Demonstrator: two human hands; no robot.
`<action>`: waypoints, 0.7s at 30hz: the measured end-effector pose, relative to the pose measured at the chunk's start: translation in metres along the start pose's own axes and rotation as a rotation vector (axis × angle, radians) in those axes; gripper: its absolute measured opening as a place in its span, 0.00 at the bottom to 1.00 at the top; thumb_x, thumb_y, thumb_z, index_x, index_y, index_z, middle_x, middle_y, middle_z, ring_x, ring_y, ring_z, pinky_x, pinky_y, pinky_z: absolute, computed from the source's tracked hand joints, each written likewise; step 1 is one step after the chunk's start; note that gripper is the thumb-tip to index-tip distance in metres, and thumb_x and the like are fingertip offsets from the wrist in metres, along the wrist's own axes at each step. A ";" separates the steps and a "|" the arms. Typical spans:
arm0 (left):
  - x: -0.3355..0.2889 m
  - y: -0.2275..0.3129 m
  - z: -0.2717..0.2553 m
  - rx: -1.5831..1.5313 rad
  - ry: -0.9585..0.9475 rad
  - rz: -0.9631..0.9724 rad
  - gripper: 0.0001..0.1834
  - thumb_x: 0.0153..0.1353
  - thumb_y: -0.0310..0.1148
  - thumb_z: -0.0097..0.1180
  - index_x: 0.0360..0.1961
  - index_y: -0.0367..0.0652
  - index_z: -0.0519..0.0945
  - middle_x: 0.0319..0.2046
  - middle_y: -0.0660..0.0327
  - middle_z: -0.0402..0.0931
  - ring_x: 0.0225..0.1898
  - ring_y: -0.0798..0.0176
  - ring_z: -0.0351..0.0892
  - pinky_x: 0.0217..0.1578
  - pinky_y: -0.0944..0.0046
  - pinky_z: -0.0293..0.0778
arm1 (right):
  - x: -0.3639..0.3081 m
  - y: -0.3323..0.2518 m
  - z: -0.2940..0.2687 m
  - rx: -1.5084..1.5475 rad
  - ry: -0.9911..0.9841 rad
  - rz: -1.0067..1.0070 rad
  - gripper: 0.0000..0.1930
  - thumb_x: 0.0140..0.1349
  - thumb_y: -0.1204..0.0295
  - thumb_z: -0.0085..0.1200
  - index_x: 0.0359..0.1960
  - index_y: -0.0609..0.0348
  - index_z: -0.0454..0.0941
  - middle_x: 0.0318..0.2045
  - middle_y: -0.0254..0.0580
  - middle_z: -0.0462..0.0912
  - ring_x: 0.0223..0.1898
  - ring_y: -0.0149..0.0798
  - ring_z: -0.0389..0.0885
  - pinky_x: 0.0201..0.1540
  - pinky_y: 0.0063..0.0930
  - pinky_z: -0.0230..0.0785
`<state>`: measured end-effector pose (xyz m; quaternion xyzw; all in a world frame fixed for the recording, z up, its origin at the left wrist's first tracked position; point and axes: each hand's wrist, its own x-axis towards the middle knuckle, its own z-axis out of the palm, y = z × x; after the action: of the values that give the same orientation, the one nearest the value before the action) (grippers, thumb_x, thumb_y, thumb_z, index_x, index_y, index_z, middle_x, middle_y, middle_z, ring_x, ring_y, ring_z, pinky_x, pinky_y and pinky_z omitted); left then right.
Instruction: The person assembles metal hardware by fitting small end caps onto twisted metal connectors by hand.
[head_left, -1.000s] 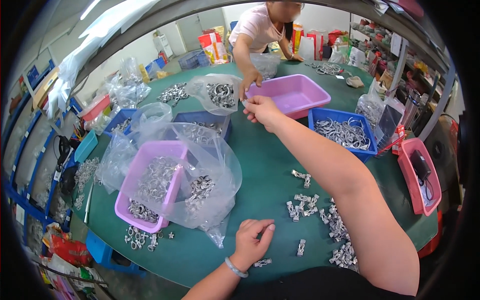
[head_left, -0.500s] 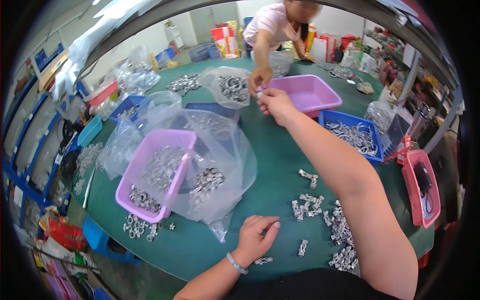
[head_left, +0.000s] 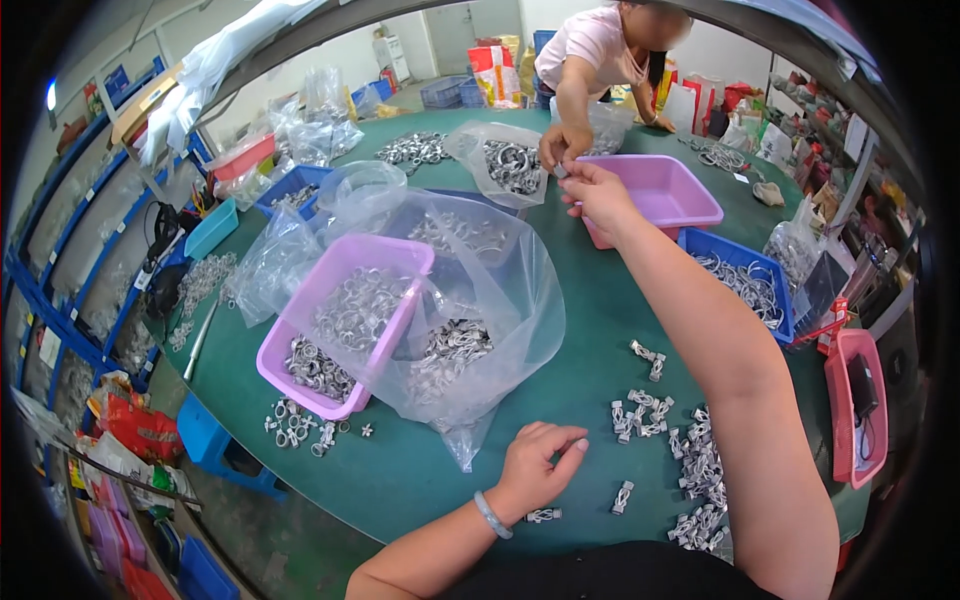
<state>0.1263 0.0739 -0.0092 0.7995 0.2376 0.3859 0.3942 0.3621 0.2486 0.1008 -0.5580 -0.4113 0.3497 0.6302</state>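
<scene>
Stretched far across the green table, my right hand (head_left: 597, 197) meets a co-worker's hand (head_left: 568, 142). A small grey-white part (head_left: 560, 171) is pinched at my right fingertips, and the co-worker's fingers touch it too; its exact kind is too small to tell. My left hand (head_left: 540, 466), with a pale bangle (head_left: 492, 516) at the wrist, rests near the front edge, holding nothing, thumb and index finger apart. Beside it lie a single small looped metal part (head_left: 622, 497) and another (head_left: 543, 516) by the wrist. A pile of similar parts (head_left: 703, 460) lies by my right forearm.
A pink-purple basin (head_left: 283, 345) of metal rings and a clear plastic bag (head_left: 520, 340) of metal parts stand at centre left. Near the co-worker is another pink-purple basin (head_left: 665, 190). A blue tray (head_left: 785, 295) holds metal loops; a pink tray (head_left: 843, 440) holds a dark device.
The view has shifted, so the table things sit farther right in it. My right hand and the co-worker's hand stay together at the small part; my left hand keeps its place on the table.
</scene>
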 end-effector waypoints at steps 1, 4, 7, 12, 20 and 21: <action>0.000 0.000 0.000 -0.008 0.009 -0.002 0.05 0.51 0.28 0.55 0.30 0.41 0.79 0.18 0.62 0.73 0.22 0.62 0.71 0.31 0.64 0.66 | -0.002 -0.002 0.002 0.000 -0.015 -0.023 0.20 0.54 0.79 0.48 0.51 0.62 0.67 0.34 0.37 0.74 0.28 0.28 0.72 0.27 0.20 0.65; -0.001 0.000 0.001 -0.009 0.006 -0.021 0.05 0.51 0.28 0.55 0.30 0.41 0.78 0.18 0.62 0.73 0.22 0.62 0.71 0.30 0.64 0.66 | -0.008 -0.010 0.006 -0.009 -0.033 -0.082 0.24 0.54 0.80 0.48 0.55 0.60 0.63 0.39 0.39 0.73 0.31 0.29 0.72 0.29 0.21 0.66; 0.000 0.000 0.003 0.001 0.011 -0.002 0.05 0.51 0.28 0.55 0.29 0.41 0.79 0.18 0.63 0.73 0.22 0.61 0.71 0.30 0.64 0.66 | -0.018 -0.017 -0.002 -0.076 -0.052 -0.100 0.26 0.53 0.80 0.48 0.56 0.58 0.61 0.40 0.39 0.73 0.32 0.29 0.72 0.30 0.21 0.66; 0.000 0.004 0.006 -0.024 0.031 0.033 0.04 0.50 0.29 0.55 0.27 0.41 0.79 0.18 0.62 0.73 0.22 0.61 0.72 0.30 0.63 0.67 | -0.063 -0.023 -0.036 -0.269 -0.156 -0.056 0.22 0.52 0.77 0.51 0.51 0.60 0.66 0.33 0.34 0.73 0.30 0.28 0.72 0.29 0.21 0.66; -0.001 0.022 -0.014 -0.031 0.231 0.231 0.08 0.49 0.24 0.53 0.33 0.36 0.76 0.26 0.55 0.74 0.29 0.57 0.73 0.34 0.62 0.69 | -0.258 -0.038 -0.119 -0.841 -0.390 -0.358 0.16 0.52 0.73 0.53 0.44 0.62 0.72 0.33 0.46 0.75 0.27 0.37 0.75 0.32 0.27 0.69; 0.001 0.027 -0.018 -0.038 0.282 0.298 0.10 0.50 0.24 0.52 0.35 0.34 0.75 0.29 0.54 0.74 0.32 0.56 0.73 0.37 0.61 0.68 | -0.287 -0.041 -0.132 -0.876 -0.358 -0.284 0.16 0.52 0.73 0.53 0.44 0.62 0.71 0.35 0.46 0.75 0.29 0.39 0.76 0.33 0.29 0.70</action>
<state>0.1141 0.0671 0.0206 0.7563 0.1624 0.5524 0.3108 0.3618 -0.0696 0.1000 -0.6402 -0.6935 0.1450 0.2971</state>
